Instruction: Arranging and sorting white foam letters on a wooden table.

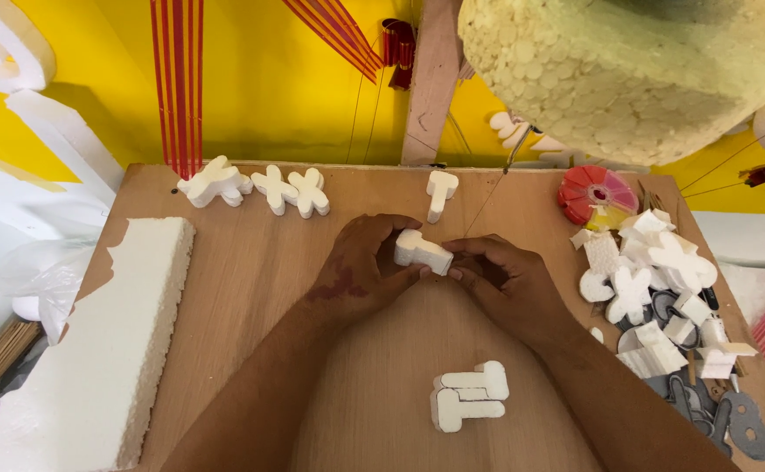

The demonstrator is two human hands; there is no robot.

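Nearest the body, just below both hands, two white foam T-shaped cutouts (471, 396) lie stacked side by side on the wooden board (251, 262). Between the hands sits the worked piece: a small white foam block (421, 251), pinched from both ends, left hand (361, 267) curled on its left end, right hand (496, 271) closed with fingertips on its right end. Block sits right at a thin taut wire (486, 203) running up and away, so the step in hand looks like shaping the block on the wire; any next move calls for steady two-handed guiding, fingers kept clear of the wire. Left of the left hand, well apart, a long white foam slab (107, 341) lies along the board edge. Right of the right hand, a heap of foam offcuts (653, 271) over grey templates (732, 419). Beyond the hands, a finished T piece (440, 192) and x-shaped cutouts (260, 186) line the far edge, a red-pink disc (594, 190) far right. Farther still, a wooden post (433, 79), yellow wall (269, 70), big rough foam lump (632, 74) overhead.
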